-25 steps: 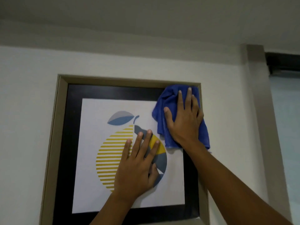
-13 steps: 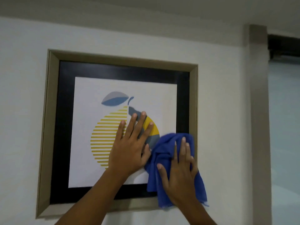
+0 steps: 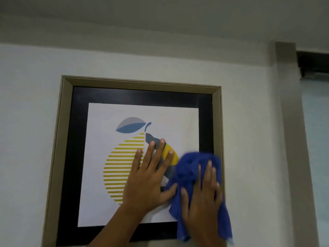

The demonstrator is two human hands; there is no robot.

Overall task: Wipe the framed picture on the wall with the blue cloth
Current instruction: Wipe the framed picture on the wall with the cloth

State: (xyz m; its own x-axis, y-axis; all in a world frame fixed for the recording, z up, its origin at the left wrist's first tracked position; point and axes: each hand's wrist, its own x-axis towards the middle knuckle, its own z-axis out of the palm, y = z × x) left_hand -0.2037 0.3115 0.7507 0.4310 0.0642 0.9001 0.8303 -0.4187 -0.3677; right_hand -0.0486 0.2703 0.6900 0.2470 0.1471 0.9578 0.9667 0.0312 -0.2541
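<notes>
The framed picture (image 3: pixel 67 139) hangs on the white wall, with a beige frame, a black mat and a striped yellow fruit print. My left hand (image 3: pixel 147 177) lies flat on the glass over the fruit, fingers spread. My right hand (image 3: pixel 203 198) presses the blue cloth (image 3: pixel 188 168) against the picture's lower right part, fingers pointing up. The cloth bunches above my fingers and hangs down past the frame's bottom edge. It hides the frame's lower right corner.
A beige vertical trim (image 3: pixel 290 139) runs down the wall right of the picture. Beyond it is a pale window blind (image 3: pixel 315 157) under a dark rail (image 3: pixel 313 65). The ceiling (image 3: pixel 160 15) is close above.
My right hand slid the cloth from the picture's top right corner down to its lower right part. My left hand stayed flat on the fruit print. The view shifted slightly.
</notes>
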